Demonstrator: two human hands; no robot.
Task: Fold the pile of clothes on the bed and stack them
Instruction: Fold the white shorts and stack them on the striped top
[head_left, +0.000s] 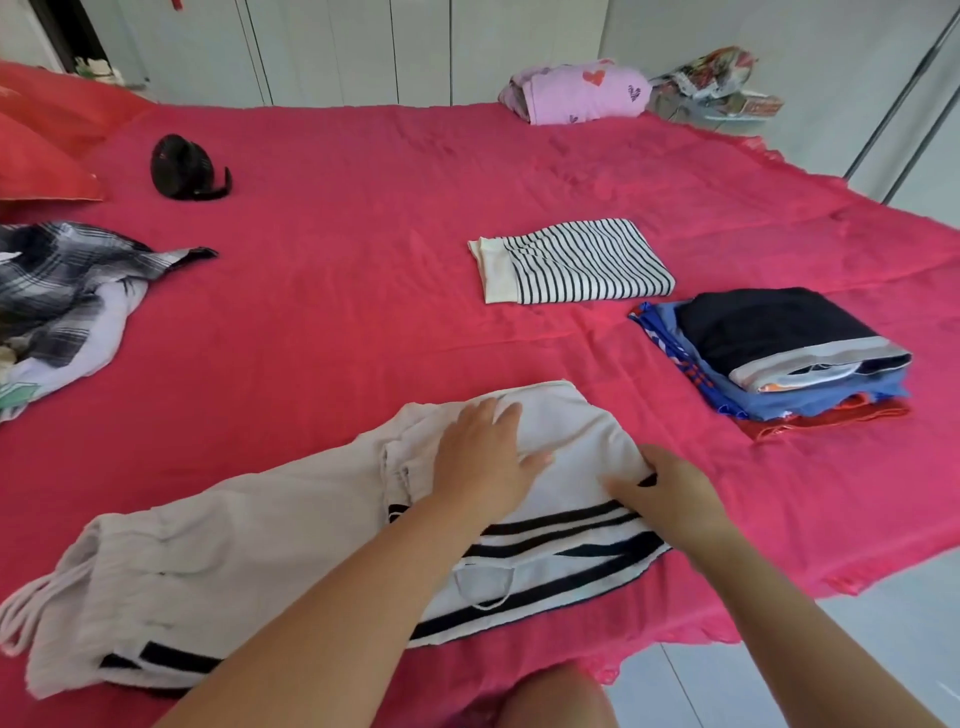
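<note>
White black-striped trousers (260, 530): lay partly folded, near edge of pink bedspread (337, 312). Left hand (483, 457): flat, fingers straight, pressed the fold. Right hand (670, 493): pinched its right edge. Folded stack (779, 353): right.

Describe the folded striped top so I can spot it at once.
On the pink bed cover, look right of centre, beyond the white trousers. The striped top lies folded alone, left of the dark-topped stack; only it has thin black stripes all over.
</note>
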